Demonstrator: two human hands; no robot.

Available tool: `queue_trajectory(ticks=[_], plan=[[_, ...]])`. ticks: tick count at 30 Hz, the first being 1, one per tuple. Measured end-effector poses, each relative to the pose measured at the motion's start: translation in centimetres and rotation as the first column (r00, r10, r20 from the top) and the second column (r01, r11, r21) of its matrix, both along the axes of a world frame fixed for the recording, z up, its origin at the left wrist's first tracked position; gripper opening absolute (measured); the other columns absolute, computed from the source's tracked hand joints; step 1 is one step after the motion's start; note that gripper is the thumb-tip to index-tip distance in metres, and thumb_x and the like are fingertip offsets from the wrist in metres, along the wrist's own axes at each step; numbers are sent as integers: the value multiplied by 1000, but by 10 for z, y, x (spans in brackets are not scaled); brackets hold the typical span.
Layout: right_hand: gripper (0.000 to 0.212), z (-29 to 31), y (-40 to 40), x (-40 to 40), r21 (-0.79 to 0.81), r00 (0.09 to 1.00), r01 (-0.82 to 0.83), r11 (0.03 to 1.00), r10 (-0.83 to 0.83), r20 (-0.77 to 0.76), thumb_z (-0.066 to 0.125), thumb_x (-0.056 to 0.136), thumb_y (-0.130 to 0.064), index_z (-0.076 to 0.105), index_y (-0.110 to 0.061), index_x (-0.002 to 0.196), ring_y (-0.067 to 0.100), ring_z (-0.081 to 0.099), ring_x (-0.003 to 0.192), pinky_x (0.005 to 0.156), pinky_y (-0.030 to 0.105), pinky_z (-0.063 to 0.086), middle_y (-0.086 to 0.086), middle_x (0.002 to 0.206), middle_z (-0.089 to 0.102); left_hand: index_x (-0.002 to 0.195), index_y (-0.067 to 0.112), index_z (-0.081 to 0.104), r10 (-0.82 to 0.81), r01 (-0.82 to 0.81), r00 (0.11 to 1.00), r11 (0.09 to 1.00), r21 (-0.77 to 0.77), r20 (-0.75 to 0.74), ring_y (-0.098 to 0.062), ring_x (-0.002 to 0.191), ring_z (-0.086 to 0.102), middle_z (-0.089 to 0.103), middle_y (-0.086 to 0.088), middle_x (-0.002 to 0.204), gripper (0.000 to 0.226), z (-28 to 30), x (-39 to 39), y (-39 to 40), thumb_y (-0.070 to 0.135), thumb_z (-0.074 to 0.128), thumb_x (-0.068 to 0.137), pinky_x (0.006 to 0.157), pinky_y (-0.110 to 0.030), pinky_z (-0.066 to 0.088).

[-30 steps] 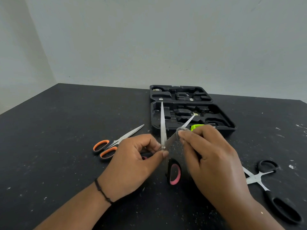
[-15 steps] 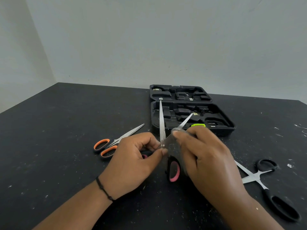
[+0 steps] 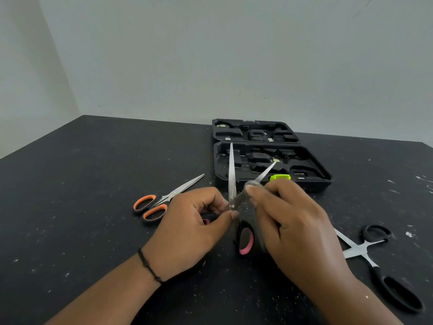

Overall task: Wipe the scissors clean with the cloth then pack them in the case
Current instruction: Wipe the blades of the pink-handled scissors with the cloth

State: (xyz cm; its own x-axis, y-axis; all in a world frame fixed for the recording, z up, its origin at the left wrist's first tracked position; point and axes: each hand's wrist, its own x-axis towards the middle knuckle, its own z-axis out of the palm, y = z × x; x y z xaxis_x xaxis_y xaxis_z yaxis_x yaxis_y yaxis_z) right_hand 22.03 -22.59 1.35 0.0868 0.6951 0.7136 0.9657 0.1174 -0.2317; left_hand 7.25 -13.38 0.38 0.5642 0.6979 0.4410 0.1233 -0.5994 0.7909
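Note:
My left hand point(image 3: 192, 227) pinches the pink-handled scissors point(image 3: 232, 174) at the pivot, blades spread apart and pointing away from me. One pink handle loop hangs below, between my hands. My right hand point(image 3: 295, 227) pinches a grey cloth point(image 3: 249, 198) around the right blade, near its base. The open black case point(image 3: 271, 160) lies on the table just beyond the blades. Orange-handled scissors point(image 3: 161, 201) lie closed to the left. Black-handled scissors point(image 3: 375, 256) lie open to the right.
A lime-green object point(image 3: 280, 177) shows just above my right hand, in front of the case. The black table point(image 3: 82, 195) is speckled with white flecks. A pale wall stands behind the table's far edge.
My right hand with the cloth slid down the right blade toward the pivot, then edged back up a little. The left hand kept its pinch at the pivot.

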Motion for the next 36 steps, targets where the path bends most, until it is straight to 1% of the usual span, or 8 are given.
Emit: queue_trajectory(ticks=[6, 11, 16, 21, 26, 31, 34, 36], plan=[[22, 1, 2, 10, 88, 993, 97, 991, -90, -80, 60, 92, -12, 70, -14, 112, 16, 55, 68, 52, 33, 49, -1, 83, 58, 70, 22, 65, -25, 25, 1000, 999, -30, -4, -6, 68, 64, 67, 11, 74, 13, 2, 0, -1, 16, 73, 79, 62, -16, 52], [24, 1, 0, 7, 16, 1000, -17, 1000, 17, -4, 58, 90, -12, 70, -14, 110, 15, 54, 66, 50, 33, 48, -2, 81, 57, 70, 22, 65, -45, 45, 999, 996, -70, 6, -1, 65, 62, 66, 11, 70, 15, 2, -2, 1, 13, 73, 79, 63, -11, 47], [22, 5, 1, 18, 125, 989, 114, 986, -100, -113, 58, 94, -13, 69, -12, 112, 18, 55, 67, 51, 37, 49, -1, 82, 57, 70, 21, 66, -60, 58, 998, 997, -59, -34, -4, 68, 64, 68, 10, 73, 11, 2, -1, -1, 18, 73, 79, 66, -15, 51], [21, 2, -1, 10, 35, 1000, 18, 999, -17, -23, 57, 93, -14, 70, -13, 110, 15, 54, 67, 51, 34, 48, -3, 82, 56, 70, 16, 66, -71, 70, 997, 992, -103, -10, -3, 64, 62, 67, 4, 70, 12, 2, -3, 2, 14, 73, 79, 65, -13, 49], [20, 5, 2, 15, 103, 983, 171, 980, -162, -87, 60, 92, -11, 69, -11, 110, 18, 51, 62, 48, 35, 47, 0, 79, 54, 71, 17, 67, -77, 73, 996, 993, -95, -45, -7, 68, 65, 69, 4, 74, 10, 2, -1, 0, 16, 73, 79, 69, -19, 53], [22, 6, -2, 16, 64, 995, 99, 993, -99, -8, 56, 94, -15, 70, -12, 110, 16, 53, 63, 48, 31, 47, -2, 81, 56, 71, 18, 67, -93, 86, 994, 990, -111, -63, -7, 69, 64, 69, 3, 75, 10, 2, -3, 2, 16, 73, 79, 70, -21, 54], [21, 6, 0, 23, 135, 983, 170, 976, -157, -99, 56, 94, -14, 70, -10, 110, 21, 56, 67, 54, 35, 50, 1, 83, 58, 71, 17, 67, -96, 87, 993, 988, -126, -68, -5, 68, 64, 69, 4, 74, 10, 4, -2, 0, 15, 73, 80, 68, -17, 52], [21, 8, -2, 21, 185, 972, 199, 962, -170, -162, 55, 95, -13, 67, -7, 111, 15, 55, 74, 67, 20, 49, 1, 87, 59, 71, 18, 66, -63, 53, 996, 984, -168, -59, -1, 61, 61, 67, 8, 69, 11, 6, 0, 0, 17, 72, 80, 62, -17, 51]])
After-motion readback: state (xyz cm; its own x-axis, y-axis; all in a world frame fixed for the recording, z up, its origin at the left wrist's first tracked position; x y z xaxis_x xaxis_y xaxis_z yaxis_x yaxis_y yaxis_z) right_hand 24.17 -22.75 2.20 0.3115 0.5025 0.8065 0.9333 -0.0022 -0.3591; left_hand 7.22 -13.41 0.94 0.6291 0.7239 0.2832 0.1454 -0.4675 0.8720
